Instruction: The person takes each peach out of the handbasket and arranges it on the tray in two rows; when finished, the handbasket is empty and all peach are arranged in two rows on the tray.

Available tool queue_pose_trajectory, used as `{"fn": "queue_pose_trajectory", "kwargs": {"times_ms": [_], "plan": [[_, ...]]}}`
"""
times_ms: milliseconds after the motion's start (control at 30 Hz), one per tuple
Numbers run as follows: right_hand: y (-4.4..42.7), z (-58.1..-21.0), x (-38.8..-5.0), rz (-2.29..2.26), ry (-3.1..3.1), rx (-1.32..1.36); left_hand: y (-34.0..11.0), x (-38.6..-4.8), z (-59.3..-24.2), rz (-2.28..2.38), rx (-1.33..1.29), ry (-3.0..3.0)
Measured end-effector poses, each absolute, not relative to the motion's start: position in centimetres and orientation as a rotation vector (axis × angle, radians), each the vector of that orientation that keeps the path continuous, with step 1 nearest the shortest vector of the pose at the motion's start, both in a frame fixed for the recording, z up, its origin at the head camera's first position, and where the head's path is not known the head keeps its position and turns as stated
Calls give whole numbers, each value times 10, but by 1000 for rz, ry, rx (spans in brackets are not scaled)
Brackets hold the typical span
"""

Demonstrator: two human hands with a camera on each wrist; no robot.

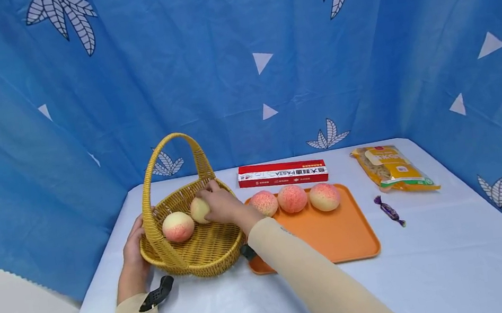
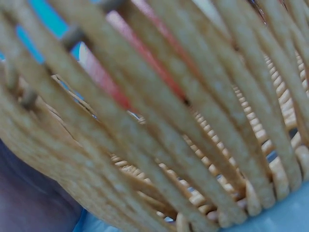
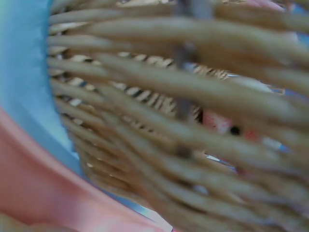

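A yellow wicker basket [image 1: 215,242] with a tall arched handle stands at the left of the table. My left hand [image 1: 133,253] holds its left side by the rim, fingers partly hidden behind the handle. Inside the basket my right hand [image 1: 221,206] grips a pale peach [image 1: 199,211] from above. Another peach [image 1: 178,227], pink underneath, lies in the basket to the left of it. The left wrist view is filled by the basket's woven wall [image 2: 145,121], with pink fruit showing through the gaps. Woven strands [image 3: 169,82] also fill most of the right wrist view.
Right of the basket lies an orange tray [image 1: 335,243] with a row of peaches [image 1: 293,198] along its far edge. Behind it is a red pasta box [image 1: 282,173]. Further right are a yellow food bag [image 1: 394,168] and a purple wrapped candy [image 1: 390,211]. Blue cloth [image 1: 230,74] hangs behind.
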State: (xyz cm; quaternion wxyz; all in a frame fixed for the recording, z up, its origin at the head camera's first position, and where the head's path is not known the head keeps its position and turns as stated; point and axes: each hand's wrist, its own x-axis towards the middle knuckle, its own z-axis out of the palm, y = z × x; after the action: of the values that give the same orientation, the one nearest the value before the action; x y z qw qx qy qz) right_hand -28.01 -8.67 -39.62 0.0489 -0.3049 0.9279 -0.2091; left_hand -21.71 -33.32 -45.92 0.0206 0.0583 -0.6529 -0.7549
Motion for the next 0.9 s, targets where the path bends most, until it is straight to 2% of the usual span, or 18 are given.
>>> {"fn": "queue_pose_trajectory", "kwargs": {"times_ms": [900], "plan": [[-81, -405, -272, -671, 2909, -1046, -333, -217, -462, -2288, 153, -2051]]}}
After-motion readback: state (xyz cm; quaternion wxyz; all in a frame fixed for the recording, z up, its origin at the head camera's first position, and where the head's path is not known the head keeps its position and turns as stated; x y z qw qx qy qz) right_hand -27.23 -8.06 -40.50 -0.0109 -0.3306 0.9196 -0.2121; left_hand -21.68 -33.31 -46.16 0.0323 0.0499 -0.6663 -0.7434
